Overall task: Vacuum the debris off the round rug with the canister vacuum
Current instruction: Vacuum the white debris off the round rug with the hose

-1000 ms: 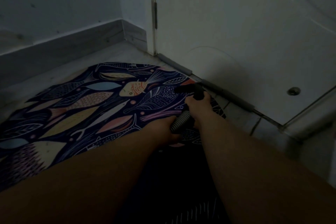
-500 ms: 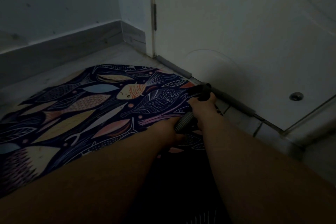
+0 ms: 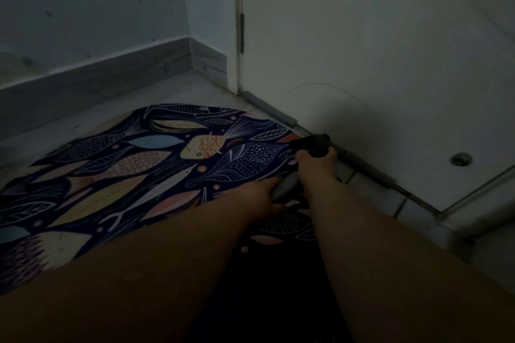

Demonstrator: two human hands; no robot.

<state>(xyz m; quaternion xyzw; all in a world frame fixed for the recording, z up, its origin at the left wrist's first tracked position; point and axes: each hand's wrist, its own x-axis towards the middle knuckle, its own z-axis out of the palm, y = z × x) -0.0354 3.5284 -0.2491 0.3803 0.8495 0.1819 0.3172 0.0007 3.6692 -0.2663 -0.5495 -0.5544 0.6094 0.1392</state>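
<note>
A round dark rug [image 3: 133,175] printed with fish and leaves lies on the pale floor in dim light. At its right edge my right hand [image 3: 315,167] grips the black vacuum nozzle [image 3: 309,143], whose tip points left over the rug. Just behind it my left hand [image 3: 259,198] holds the ribbed grey hose [image 3: 284,188]. The canister itself is out of view. Any debris on the rug is too dark to make out.
A white door [image 3: 362,69] with a grey draught strip [image 3: 365,167] along its bottom stands close on the right. A wall with a pale skirting board [image 3: 111,75] runs behind the rug. A round metal stop [image 3: 461,159] sits at the far right.
Both hands and the nozzle have shifted a little to the right and farther away, toward the door strip at the rug's edge. The grips are unchanged.
</note>
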